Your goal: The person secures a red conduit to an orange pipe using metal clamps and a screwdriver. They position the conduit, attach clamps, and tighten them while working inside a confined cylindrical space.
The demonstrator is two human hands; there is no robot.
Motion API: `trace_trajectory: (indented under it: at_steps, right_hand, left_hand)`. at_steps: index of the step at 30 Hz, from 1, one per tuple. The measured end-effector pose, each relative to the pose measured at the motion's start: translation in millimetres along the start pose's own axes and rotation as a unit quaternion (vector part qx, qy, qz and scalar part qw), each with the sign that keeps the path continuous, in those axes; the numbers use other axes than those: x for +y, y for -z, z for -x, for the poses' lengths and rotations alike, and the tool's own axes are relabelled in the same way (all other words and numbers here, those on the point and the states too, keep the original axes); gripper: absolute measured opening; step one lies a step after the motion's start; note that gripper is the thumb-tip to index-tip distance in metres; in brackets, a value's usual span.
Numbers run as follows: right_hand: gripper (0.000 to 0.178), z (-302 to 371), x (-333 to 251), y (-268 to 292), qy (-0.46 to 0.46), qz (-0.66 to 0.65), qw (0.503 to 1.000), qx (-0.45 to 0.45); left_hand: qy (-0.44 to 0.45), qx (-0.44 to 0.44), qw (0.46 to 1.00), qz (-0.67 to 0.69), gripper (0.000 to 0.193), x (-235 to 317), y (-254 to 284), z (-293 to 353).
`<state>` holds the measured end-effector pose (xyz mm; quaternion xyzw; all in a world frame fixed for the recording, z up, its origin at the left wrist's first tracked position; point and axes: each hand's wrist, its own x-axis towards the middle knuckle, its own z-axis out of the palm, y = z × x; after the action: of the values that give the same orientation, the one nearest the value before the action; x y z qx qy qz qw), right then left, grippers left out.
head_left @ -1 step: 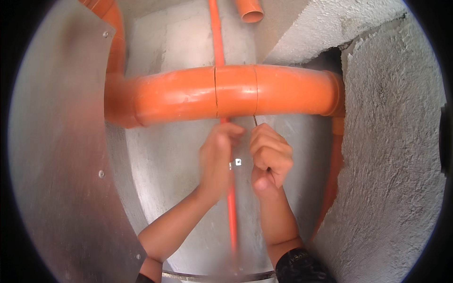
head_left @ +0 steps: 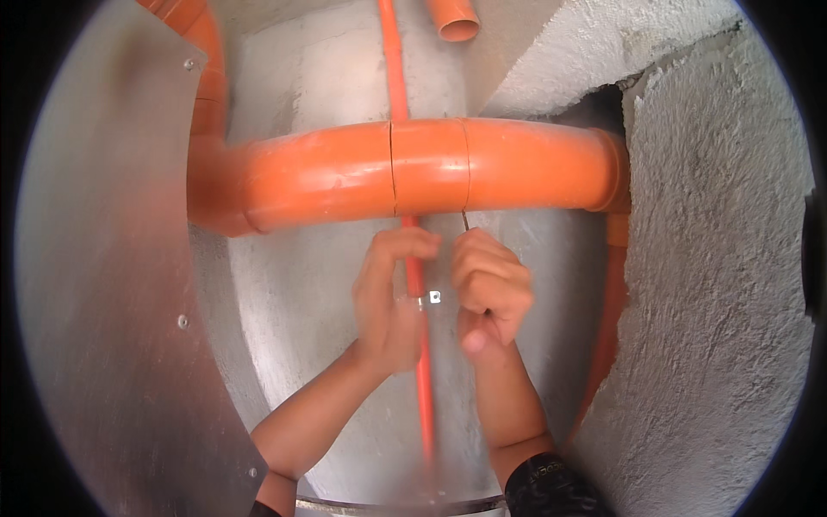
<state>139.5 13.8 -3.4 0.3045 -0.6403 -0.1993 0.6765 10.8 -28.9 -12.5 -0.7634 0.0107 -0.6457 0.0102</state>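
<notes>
Curling loosely before the thin red pipe (head_left: 414,274), the left hand (head_left: 383,297) holds something or nothing, I cannot tell, while rightward a wire (head_left: 465,221), probably light, bendy and best gripped near its end, shows thin and dark between the shiny orange pipe (head_left: 319,177) and the fisted right hand (head_left: 491,284) holding it.

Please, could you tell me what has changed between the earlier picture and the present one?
The left grip has moved slightly left and looks more open, uncovering more of the slim red round pipe behind it. The right grip has shifted barely left, still closed around the thin dark wire. Nothing was visibly grasped or released. The thick glossy orange pipe and small square silver bracket stayed unchanged.
</notes>
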Motion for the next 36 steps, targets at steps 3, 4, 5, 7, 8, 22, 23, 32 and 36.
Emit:
trace_trajectory:
  at_steps: [3,4,5,7,8,22,23,32,36]
  right_hand:
    - [0.048,4,-2,-4,-0.071,0.014,0.997,0.006]
    - [0.048,7,-1,-7,-0.081,0.014,0.997,0.013]
    - [0.048,10,-1,-11,-0.073,-0.026,0.996,0.036]
    - [0.047,16,-2,-14,-0.061,0.01,0.998,0.019]
    - [0.047,19,-2,-14,-0.059,0.009,0.998,0.02]
    - [0.045,22,11,-14,-0.065,0.004,0.997,0.032]
    - [0.045,22,11,-12,-0.065,0.005,0.997,0.032]
    - [0.045,19,24,-12,-0.057,-0.003,0.997,0.049]
    - [0.046,23,18,-12,-0.066,-0.021,0.997,0.045]
  left_hand:
    - [-0.272,-0.13,0.942,-0.147,0.072,14,5,-14]
    - [-0.28,-0.149,0.934,-0.166,0.067,15,1,-17]
    - [-0.288,-0.153,0.931,-0.161,0.062,13,-6,-21]
    - [-0.313,-0.166,0.922,-0.153,0.052,4,-11,-28]
    - [-0.331,-0.173,0.916,-0.149,0.046,-3,-11,-33]
    - [-0.29,-0.193,0.932,-0.098,0.034,-14,-2,-33]
    - [-0.286,-0.196,0.933,-0.09,0.033,-16,-1,-34]
    - [-0.259,-0.18,0.942,-0.114,0.042,-17,-13,-37]
    - [-0.255,-0.197,0.938,-0.125,0.044,-10,-15,-36]
